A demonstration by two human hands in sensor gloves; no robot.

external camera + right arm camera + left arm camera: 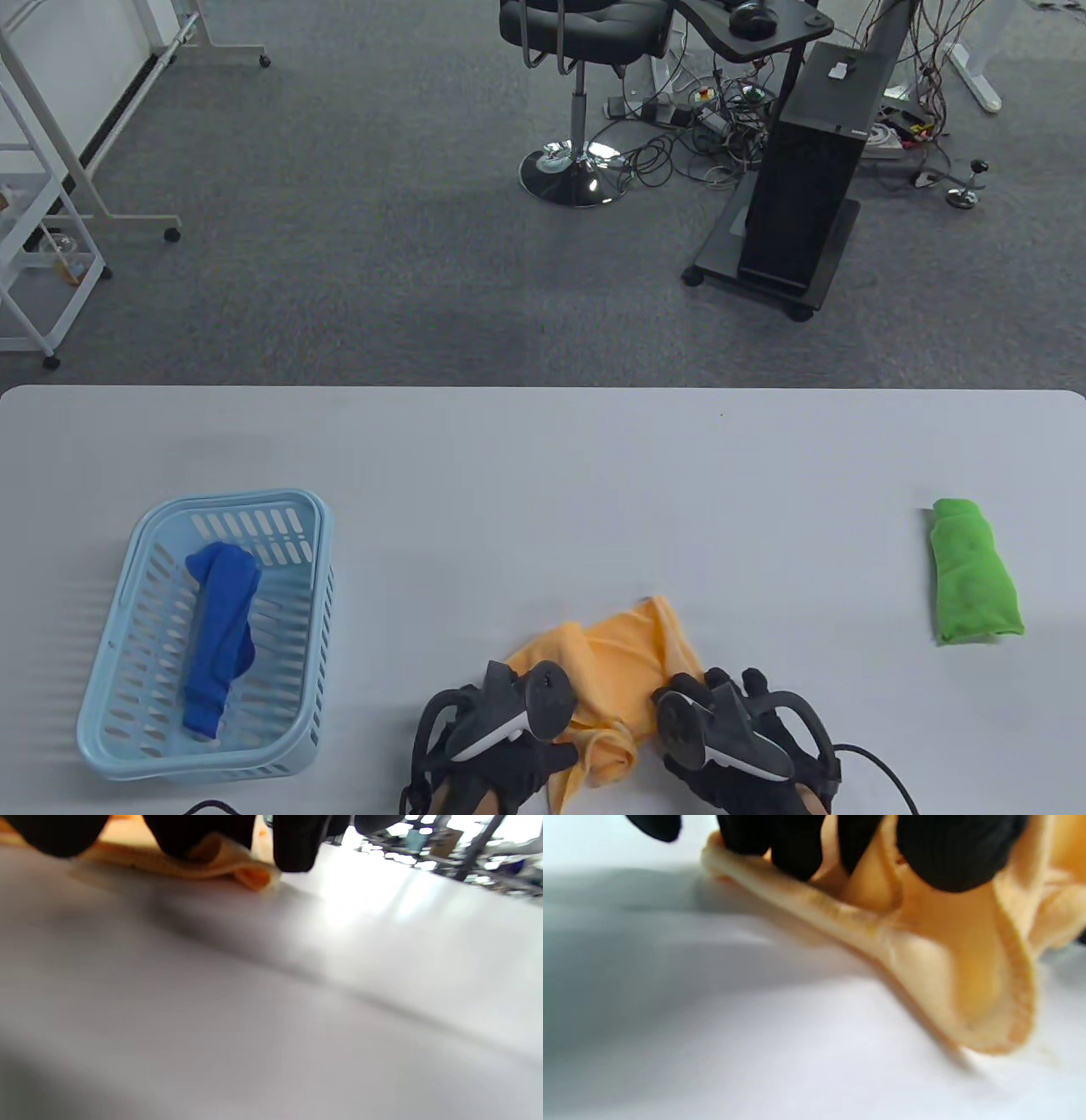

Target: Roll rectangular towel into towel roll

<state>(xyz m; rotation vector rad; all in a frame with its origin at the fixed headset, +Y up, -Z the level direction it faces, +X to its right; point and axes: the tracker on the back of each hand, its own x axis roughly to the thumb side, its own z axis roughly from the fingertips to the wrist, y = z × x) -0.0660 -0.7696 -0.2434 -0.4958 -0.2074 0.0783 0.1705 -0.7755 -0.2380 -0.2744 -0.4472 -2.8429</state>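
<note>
A: What's in the light blue basket (301, 543)?

B: Just a blue towel (219, 632), loosely rolled. A green towel roll (972, 575) sits far right on the table (543, 475).

A: And the orange towel (624, 658)?

B: Crumpled at the near edge. Left hand (492, 747) pinches it; right hand (738, 747) presses fingers (297, 844) down on its edge, though that grip looks blurry.

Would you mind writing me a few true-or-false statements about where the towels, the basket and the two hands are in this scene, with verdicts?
1. The blue towel lies inside the light blue basket. True.
2. The green towel is in the basket. False: it lies on the table, far right.
3. Both the left hand and the right hand are on the orange towel. True.
4. The orange towel is already a tight roll. False: it is crumpled and loose.
</note>
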